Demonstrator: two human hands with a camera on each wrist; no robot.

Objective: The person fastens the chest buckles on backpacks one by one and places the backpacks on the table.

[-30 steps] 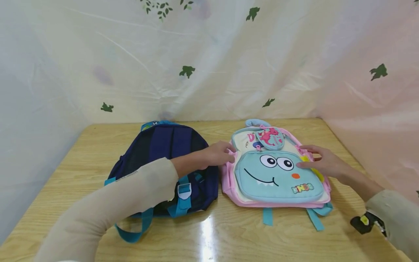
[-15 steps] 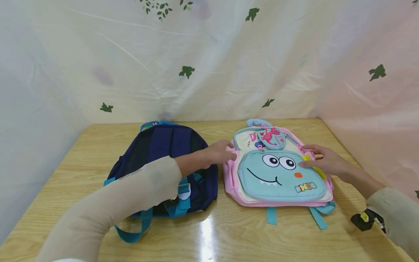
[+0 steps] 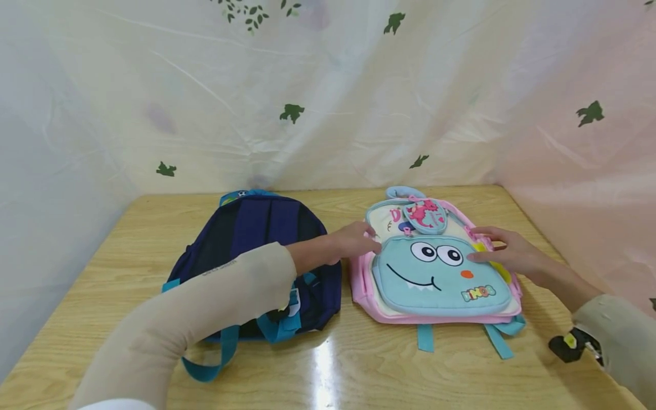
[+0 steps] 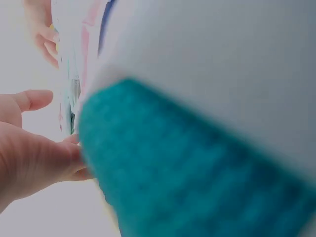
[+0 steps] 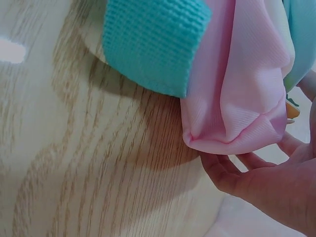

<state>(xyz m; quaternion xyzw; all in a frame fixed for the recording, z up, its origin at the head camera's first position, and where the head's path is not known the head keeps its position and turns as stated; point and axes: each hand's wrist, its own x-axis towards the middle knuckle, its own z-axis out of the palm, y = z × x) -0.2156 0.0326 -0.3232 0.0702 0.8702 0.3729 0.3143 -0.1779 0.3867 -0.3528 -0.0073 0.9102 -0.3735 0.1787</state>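
A pink, cream and light-blue backpack [image 3: 441, 279] with a cartoon face lies face up on the right half of the table. At its upper left edge is my left hand [image 3: 353, 240], fingertips touching the side; the left wrist view shows this hand [image 4: 34, 148] with its thumb raised off the fabric. On the opposite edge rests my right hand [image 3: 517, 250], thumb on the blue front pocket and fingers spread along the side. In the right wrist view, the right hand's fingers [image 5: 217, 173] touch the pink side [image 5: 247, 98].
A dark-blue backpack [image 3: 266, 222] with teal straps lies close on the left, straps up, partly under my left forearm. The wooden table [image 3: 379, 376] meets hanging patterned cloth [image 3: 338, 142] at the back and sides. A black device [image 3: 569, 344] is at my right cuff.
The pink backpack has shifted slightly to the right. My left hand has moved rightward, further over its left edge. The right hand has moved slightly right and stays on the opposite edge.
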